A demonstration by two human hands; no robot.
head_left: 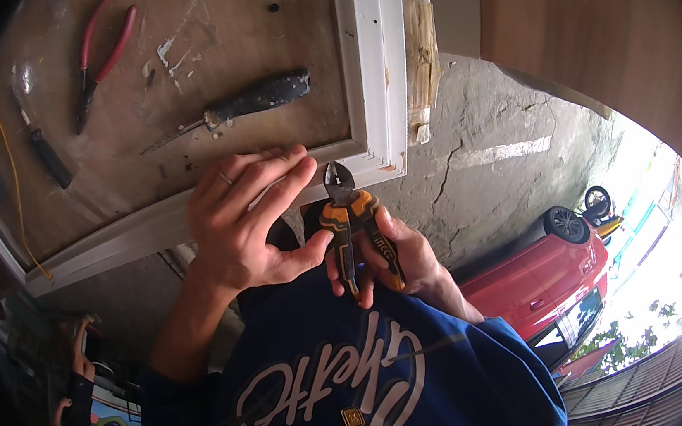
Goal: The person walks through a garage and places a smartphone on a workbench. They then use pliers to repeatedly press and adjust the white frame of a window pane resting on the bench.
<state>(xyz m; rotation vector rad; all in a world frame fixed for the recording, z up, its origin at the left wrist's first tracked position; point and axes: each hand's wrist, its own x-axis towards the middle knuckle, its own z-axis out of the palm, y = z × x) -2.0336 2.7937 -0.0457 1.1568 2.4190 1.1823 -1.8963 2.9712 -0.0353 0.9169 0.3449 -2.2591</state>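
Note:
My right hand [417,248] is wrapped round the orange and black handles of a pair of diagonal cutters [343,200]. Their jaws point away from me and lie by the near corner of a white frame [373,60]. My left hand [243,215] rests over the frame's near edge, its fingers stretched out and a ring on one of them. Its thumb reaches toward the cutters' handles. Just beyond the left hand, on the brown panel [230,25] inside the frame, lies a worn black-handled screwdriver [258,97].
Red-handled pliers [102,55], a small black-handled tool [48,156] and a yellow wire [9,156] lie on the panel's left. A rough wooden strip [422,55] runs along the frame's right side. Beyond are cracked concrete [478,173], a red car [539,275] and a person at lower left [79,407].

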